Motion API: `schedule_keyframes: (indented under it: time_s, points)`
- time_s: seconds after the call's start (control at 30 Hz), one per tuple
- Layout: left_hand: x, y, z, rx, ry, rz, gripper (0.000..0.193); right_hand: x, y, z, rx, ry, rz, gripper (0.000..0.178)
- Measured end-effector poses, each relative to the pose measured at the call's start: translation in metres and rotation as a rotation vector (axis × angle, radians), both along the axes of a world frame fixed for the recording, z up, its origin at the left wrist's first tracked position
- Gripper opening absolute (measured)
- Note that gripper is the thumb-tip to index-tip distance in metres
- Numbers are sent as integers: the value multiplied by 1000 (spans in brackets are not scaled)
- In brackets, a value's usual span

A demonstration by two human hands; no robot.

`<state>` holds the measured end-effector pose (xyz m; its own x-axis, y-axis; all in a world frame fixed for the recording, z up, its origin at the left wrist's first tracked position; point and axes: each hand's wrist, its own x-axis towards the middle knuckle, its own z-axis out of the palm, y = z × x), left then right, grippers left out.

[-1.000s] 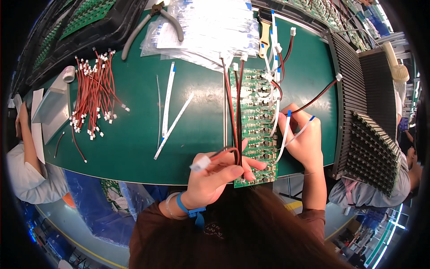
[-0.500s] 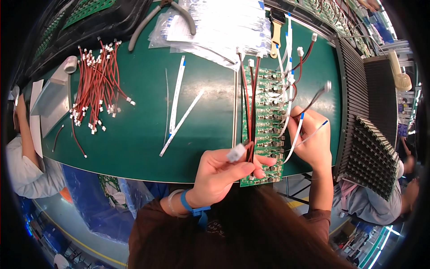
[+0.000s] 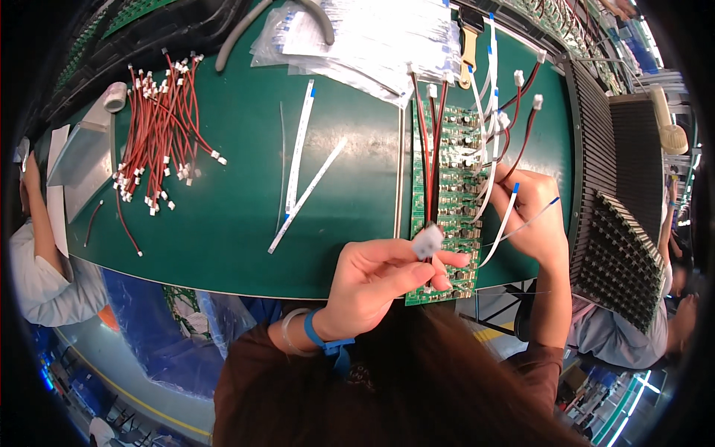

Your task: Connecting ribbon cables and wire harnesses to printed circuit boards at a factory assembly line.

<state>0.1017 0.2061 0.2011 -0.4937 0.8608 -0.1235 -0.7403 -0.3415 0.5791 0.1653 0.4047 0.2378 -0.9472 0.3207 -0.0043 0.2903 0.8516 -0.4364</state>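
A long green circuit board (image 3: 458,195) lies in front of me at the table's edge. My left hand (image 3: 366,287) is over its near end, fingers pinched around red-and-black cables; a white connector (image 3: 427,242) sticks up above the fingers. Several red-and-black cables run from there along the board's left side. At the right edge of the board is my right hand (image 3: 532,216), its fingertips closed on the lower end of another red-and-black cable (image 3: 525,138). The fingers partly hide where that cable meets the board. White flat cables (image 3: 500,227) with blue ends stand out beside this hand.
A pile of red-and-black cables (image 3: 167,127) lies to the left. Two loose flat strips (image 3: 299,149) rest mid-table. Behind are bagged flat cables (image 3: 365,37), pliers (image 3: 322,18) and a yellow-handled tool (image 3: 468,56). A black ribbed rack (image 3: 596,149) stands right. Other people sit at both sides.
My right hand's cable has swung more upright, its free connector now higher. The whole view has shifted slightly, carrying board and hands rightward. My left hand keeps its pinch.
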Motion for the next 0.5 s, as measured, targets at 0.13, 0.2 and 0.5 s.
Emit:
schedule_keyframes:
  time_s: [0.13, 0.2, 0.5]
  points:
    - [0, 1, -1, -1, 17, -2, 16, 4, 2, -5, -52, 1, -42, 7]
    - [0, 1, -2, -2, 25, -10, 16, 6, 3, -6, -22, 53, -6, 7]
    - [2, 2, -3, 12, 31, 36, 16, -2, -9, 0, 346, 34, 170, 9]
